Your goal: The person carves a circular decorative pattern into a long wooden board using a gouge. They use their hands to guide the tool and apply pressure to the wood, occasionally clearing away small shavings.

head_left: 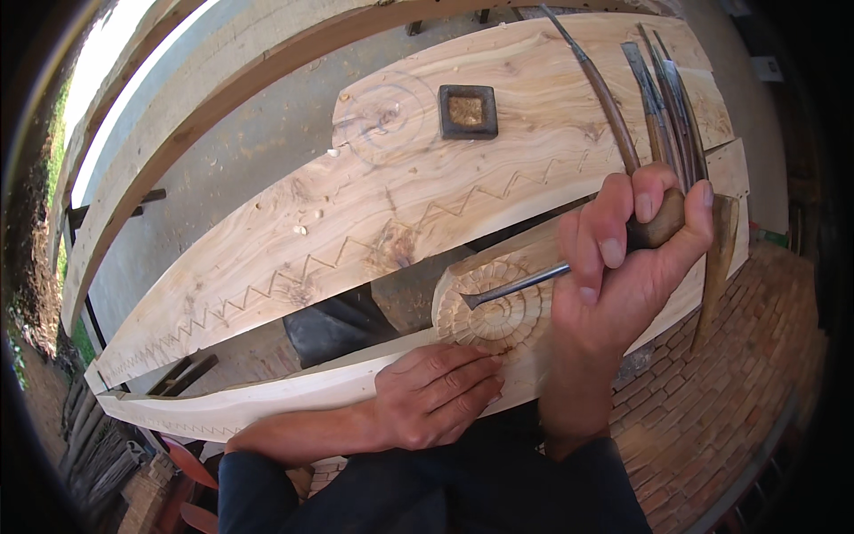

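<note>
My right hand [627, 258] is wrapped round the wooden handle [658, 222] of a carving chisel [525, 281]. Its steel shaft points left, and the flared tip lies over a round, petal-like carving [498, 307] in the pale near board [347, 387]. Whether the edge touches the wood I cannot tell. My left hand [440, 392] rests on that board just below the carving, fingers laid together and slightly bent, thumb hidden. Beyond a gap lies a wider board [294, 222] with a cut zigzag line and a drawn circle.
On the far board are a small dark square dish [468, 112], several wood chips [300, 230] and several long-handled chisels [672, 116]. A curved wooden beam [178, 133] arches at the left. Dark cloth [338, 325] shows in the gap; brick paving [729, 383] lies at right.
</note>
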`<state>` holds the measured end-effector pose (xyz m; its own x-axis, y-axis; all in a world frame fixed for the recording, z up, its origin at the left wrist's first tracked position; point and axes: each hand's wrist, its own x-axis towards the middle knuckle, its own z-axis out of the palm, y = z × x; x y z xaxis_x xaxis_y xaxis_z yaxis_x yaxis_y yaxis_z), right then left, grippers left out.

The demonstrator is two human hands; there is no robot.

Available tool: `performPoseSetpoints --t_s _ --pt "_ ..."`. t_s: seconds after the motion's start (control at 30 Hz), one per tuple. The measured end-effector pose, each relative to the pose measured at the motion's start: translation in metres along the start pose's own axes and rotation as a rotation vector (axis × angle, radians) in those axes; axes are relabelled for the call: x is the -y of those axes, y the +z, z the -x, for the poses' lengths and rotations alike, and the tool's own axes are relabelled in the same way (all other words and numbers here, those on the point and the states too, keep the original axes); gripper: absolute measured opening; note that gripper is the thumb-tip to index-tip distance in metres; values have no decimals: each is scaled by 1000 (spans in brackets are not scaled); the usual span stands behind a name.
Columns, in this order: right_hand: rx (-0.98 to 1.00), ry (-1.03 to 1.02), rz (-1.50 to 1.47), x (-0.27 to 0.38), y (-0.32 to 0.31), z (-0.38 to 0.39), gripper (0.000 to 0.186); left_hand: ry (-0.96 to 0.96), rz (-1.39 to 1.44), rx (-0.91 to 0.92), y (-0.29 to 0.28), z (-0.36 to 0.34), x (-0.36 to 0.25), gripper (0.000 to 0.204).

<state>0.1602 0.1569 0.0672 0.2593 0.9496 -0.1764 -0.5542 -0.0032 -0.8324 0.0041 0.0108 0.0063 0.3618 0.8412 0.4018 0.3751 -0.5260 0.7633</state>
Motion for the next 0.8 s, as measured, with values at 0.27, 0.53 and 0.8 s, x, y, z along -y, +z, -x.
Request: performPoseSetpoints --t_s 0.27,0.53,0.8 --pt "-48 -17 135 -1 7 1 47 -131 -62 -13 1 -9 -2 36" --pt "-27 38 100 -2 -1 -1 53 -156 -110 7 0 -9 -3 39" --pt "-57 25 140 -6 4 1 51 -173 -104 0 0 -9 -3 40"
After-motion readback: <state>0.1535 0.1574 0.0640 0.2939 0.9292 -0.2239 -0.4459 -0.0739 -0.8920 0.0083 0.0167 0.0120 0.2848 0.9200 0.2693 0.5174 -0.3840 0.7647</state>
